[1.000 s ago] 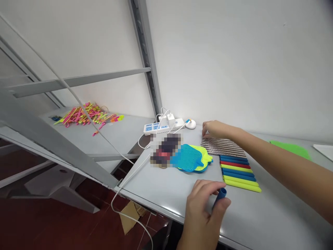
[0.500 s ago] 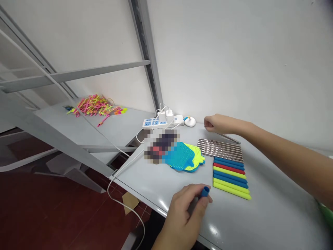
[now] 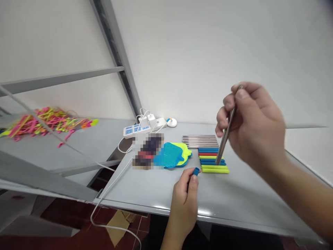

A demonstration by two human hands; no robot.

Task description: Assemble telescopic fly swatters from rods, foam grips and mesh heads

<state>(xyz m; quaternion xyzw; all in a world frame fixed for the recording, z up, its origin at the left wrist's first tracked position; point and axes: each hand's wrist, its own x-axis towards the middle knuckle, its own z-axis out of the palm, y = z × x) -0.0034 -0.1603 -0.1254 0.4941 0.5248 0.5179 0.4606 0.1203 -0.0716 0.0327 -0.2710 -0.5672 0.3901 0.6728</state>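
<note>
My left hand [image 3: 185, 194] is closed around a blue plastic tube [image 3: 196, 171], its hollow end facing up; most of the tube is hidden in the fingers. Raised above the table, my right hand [image 3: 256, 121] pinches a shiny metal rod [image 3: 227, 133] that slants downward. Behind the rod lies a row of coloured tubes [image 3: 214, 167] in blue, red and yellow-green. Just beyond that row, several metal rods [image 3: 200, 141] lie side by side. Perforated flat heads like fly swatters, a blue one [image 3: 170, 155] over a yellow-green one [image 3: 185, 148], are stacked to the left.
A white power strip [image 3: 145, 127] with chargers and a round white device [image 3: 171, 122] stand by the wall. A white cable [image 3: 104, 194] hangs over the table edge. At left are a grey metal frame [image 3: 122, 66] and a pile of pink and yellow pieces [image 3: 47, 121].
My right hand has lifted a metal rod off the back of the table and brought it up and nearer. The left hand still holds the blue tube. The view has shifted.
</note>
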